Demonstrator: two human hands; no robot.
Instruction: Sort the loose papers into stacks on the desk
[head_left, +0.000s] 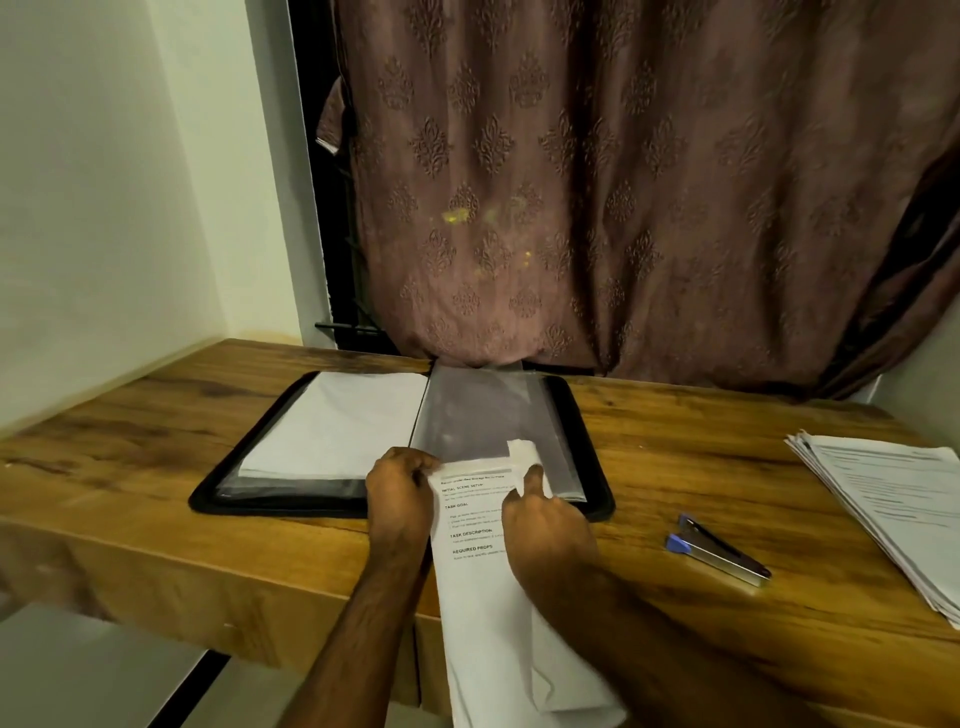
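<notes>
Desk: a wooden desk (675, 467) reaches from the wall on the left to the right edge of view; its front edge runs across the lower part of the picture, and the back edge meets a brown patterned curtain (623, 208).
Folder: a black folder (587, 415) lies open near the middle of the back edge, its near rim not far from the front edge. The left half carries white sheets (337, 426); the right half shows a clear grey sleeve (483, 415).
Open room: bare wood lies left of the folder toward the left back corner, and again between the folder and the stack on the right.
Paper: a printed paper (478, 525) with dark headings lies between the hands. Its top end reaches onto the near rim of the folder at the foot of the sleeve; its lower end hangs over the front edge of the desk. The top right corner is curled up.
Left hand: the left hand (400, 499) pinches the paper's top left corner, fingers bent over it.
Right hand: the right hand (545, 525) rests on the paper's right side, fingers curled onto the sheet, one finger pointing up at the curled corner.
Stack: a stack of printed papers (893, 509) sits by the right edge, well apart from both hands.
Stapler: a stapler (717, 551) with a blue end lies between the right hand and the stack, near the front edge.
</notes>
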